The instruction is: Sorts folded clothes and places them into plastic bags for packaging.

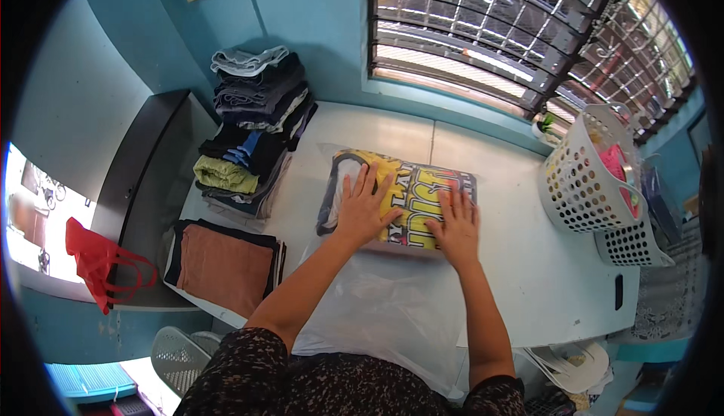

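On the white folding table (pixel 537 297) lies a bundle of folded clothing (pixel 418 175), yellow with large printed lettering, inside a clear plastic bag (pixel 379 303). The bag's loose, flat part spreads from the bundle towards my body and over the table's near edge. My left hand (pixel 362 204) rests flat on the bundle's left part with its fingers spread, beside a grey and dark folded piece. Across the right part of the bundle lies my right hand (pixel 457 223), palm down, fingers slightly apart. Neither hand grips anything.
A tall stack of folded clothes (pixel 260 105) stands at the back left, with a lower pile topped by a brown folded cloth (pixel 226 266) nearer me. White perforated laundry baskets (pixel 582 189) stand at the right. A red bag (pixel 96 263) hangs by the dark cabinet (pixel 141 150).
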Tool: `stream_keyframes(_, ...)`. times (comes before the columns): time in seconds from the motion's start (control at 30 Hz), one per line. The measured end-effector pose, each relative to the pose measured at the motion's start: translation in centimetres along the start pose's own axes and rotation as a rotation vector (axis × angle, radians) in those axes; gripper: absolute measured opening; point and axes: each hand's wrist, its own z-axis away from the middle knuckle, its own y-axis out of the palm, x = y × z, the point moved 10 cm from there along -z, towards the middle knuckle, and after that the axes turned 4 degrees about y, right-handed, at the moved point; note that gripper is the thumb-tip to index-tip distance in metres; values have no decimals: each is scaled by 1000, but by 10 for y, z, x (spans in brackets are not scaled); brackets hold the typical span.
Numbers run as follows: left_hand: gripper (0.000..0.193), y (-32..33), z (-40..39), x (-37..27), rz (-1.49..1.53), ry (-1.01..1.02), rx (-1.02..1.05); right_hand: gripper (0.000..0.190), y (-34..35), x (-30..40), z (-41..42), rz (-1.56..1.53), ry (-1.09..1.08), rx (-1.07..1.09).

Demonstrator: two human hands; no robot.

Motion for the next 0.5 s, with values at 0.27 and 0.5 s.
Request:
stream_keyframes(0.27, 82, 11, 9, 18, -80, 29, 78, 61, 12, -38, 1, -243, 224, 111)
stream_keyframes(0.5, 80, 30, -55, 51, -89, 83, -9, 60, 41, -59, -55, -274, 263, 69)
